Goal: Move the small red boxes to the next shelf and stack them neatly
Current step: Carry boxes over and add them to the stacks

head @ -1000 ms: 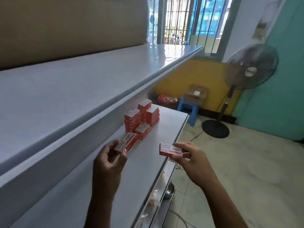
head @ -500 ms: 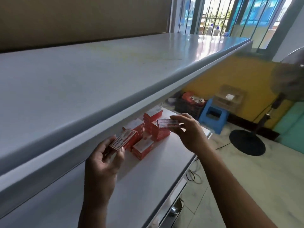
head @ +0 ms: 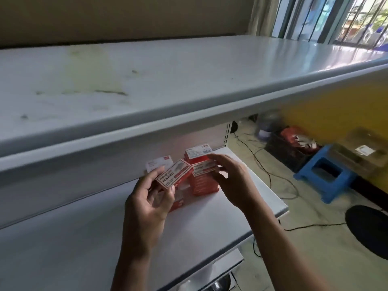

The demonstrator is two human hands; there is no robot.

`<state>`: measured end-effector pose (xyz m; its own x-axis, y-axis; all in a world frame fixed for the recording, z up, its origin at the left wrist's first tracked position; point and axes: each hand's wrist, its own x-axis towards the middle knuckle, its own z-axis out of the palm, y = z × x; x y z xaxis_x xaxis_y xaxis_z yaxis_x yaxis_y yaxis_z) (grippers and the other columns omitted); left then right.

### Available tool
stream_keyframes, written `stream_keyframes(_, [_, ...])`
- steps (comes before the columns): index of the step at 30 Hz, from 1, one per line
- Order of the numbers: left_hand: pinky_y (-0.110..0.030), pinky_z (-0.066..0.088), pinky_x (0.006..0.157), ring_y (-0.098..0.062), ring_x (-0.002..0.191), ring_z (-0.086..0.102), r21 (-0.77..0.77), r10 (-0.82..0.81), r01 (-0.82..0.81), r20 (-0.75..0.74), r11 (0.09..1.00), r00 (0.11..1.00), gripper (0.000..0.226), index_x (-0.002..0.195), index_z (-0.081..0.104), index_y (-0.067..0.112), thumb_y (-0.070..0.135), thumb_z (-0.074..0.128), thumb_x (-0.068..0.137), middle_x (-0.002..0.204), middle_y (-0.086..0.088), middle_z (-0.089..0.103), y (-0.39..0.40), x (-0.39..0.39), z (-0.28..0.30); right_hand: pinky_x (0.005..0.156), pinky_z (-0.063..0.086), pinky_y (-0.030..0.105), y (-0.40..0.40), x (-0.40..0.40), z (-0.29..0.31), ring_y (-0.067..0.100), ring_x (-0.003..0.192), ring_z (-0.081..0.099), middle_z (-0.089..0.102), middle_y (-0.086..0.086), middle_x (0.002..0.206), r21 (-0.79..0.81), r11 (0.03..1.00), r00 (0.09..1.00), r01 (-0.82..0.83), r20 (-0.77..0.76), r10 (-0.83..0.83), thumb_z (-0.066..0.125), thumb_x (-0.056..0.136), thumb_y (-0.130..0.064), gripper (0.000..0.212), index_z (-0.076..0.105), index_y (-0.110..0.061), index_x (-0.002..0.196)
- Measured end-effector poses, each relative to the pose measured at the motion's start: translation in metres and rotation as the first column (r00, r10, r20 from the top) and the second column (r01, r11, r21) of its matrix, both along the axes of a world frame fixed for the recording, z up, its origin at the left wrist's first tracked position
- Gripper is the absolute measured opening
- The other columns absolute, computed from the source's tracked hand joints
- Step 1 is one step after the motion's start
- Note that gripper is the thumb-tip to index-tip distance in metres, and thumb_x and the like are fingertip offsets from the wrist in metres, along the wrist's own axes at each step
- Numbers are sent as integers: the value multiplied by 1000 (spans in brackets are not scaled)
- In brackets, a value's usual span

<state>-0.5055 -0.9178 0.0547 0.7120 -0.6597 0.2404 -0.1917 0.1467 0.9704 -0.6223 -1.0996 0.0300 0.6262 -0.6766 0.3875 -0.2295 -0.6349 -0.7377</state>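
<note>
Your left hand (head: 147, 198) is raised over the lower shelf (head: 220, 223), fingers curled around one small red box (head: 174, 174). You hold it tilted, its white label face turned up toward you, with your thumb on the near edge and your fingertips on the far side. Behind it and just to its left, a box with a pale top (head: 159, 162) sits against the back of the shelf, partly hidden by your fingers. Below your left hand, another red box (head: 178, 203) lies low on the shelf, mostly covered by your palm.

Just right of the box you hold stands the stack of red boxes (head: 202, 184), resting on the lower shelf close to its back wall. Its rear column rises higher, topped by a white label with a barcode (head: 198, 151). Your right hand (head: 231, 179) pinches a second red box (head: 204, 168) between thumb and fingers and holds it level at the top of the front column; whether it already rests on the stack, you cannot tell from here.

The wide upper shelf (head: 189, 80) spans the whole view above both hands. Farther right, on the floor, stand a blue plastic stool (head: 323, 175) and the black round base of a fan (head: 369, 227).
</note>
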Motion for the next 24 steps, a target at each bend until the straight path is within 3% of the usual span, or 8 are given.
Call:
stream_keyframes(3, [-12, 51, 79, -2, 100, 66, 23, 8, -9, 35, 1000, 999, 40, 121, 60, 15, 0, 63, 85, 114, 3, 68, -10, -12, 0, 86, 53, 22, -3, 0, -4, 3, 96, 64, 63, -6, 116, 50, 999, 999, -18, 46, 16, 68, 81, -1, 47, 59, -19, 123])
stream_keyframes(8, [-33, 53, 93, -2, 102, 65, 113, 21, -34, 112, 993, 993, 38, 119, 59, 27, 7, 63, 87, 113, 9, 67, -38, -22, -3, 85, 54, 26, -11, -11, -10, 3, 100, 60, 55, -13, 122, 123, 992, 999, -2, 34, -2, 70, 83, -13, 48, 53, -26, 126])
stream_keyframes(10, [-36, 52, 95, -5, 107, 63, 137, 30, -54, 169, 989, 985, 37, 121, 58, 31, 14, 62, 89, 116, 9, 66, -50, -23, -6, 85, 53, 24, -15, -22, -14, 3, 101, 60, 55, -14, 121, 120, 993, 1000, 18, -1, -17, 69, 85, -18, 45, 53, -28, 126])
stream_keyframes(13, [-11, 45, 92, -6, 114, 57, 208, 23, -99, 339, 973, 941, 37, 127, 54, 27, 12, 55, 93, 125, 6, 59, -64, -24, -12, 86, 51, 19, -21, -44, -24, 1, 101, 58, 54, -18, 120, 101, 993, 993, 64, -106, -53, 63, 87, -30, 38, 54, -31, 124])
stream_keyframes(17, [-18, 38, 103, -11, 119, 51, 257, 8, -155, 493, 954, 870, 41, 132, 51, 19, 3, 48, 94, 130, 1, 53, -79, -23, -18, 86, 42, 12, -26, -70, -35, 0, 105, 52, 49, -22, 120, 84, 991, 966, 105, -244, -82, 58, 91, -31, 33, 54, -31, 124])
stream_keyframes(21, [5, 19, 97, -9, 124, 44, 292, 17, -217, 562, 932, 827, 44, 134, 49, 12, -3, 44, 94, 136, -4, 51, -87, -22, -23, 93, 27, 10, -20, -81, -51, -2, 107, 43, 46, -22, 119, 59, 994, 944, 87, -323, -64, 57, 92, -29, 29, 56, -31, 121])
stream_keyframes(24, [1, 21, 99, -9, 126, 42, 296, 17, -218, 557, 930, 830, 45, 137, 46, 10, -5, 40, 95, 139, -5, 48, -89, -24, -26, 95, 18, 3, -13, -77, -66, 10, 116, 45, 52, -9, 125, -12, 998, 938, 61, -340, -61, 59, 90, -28, 29, 59, -25, 119])
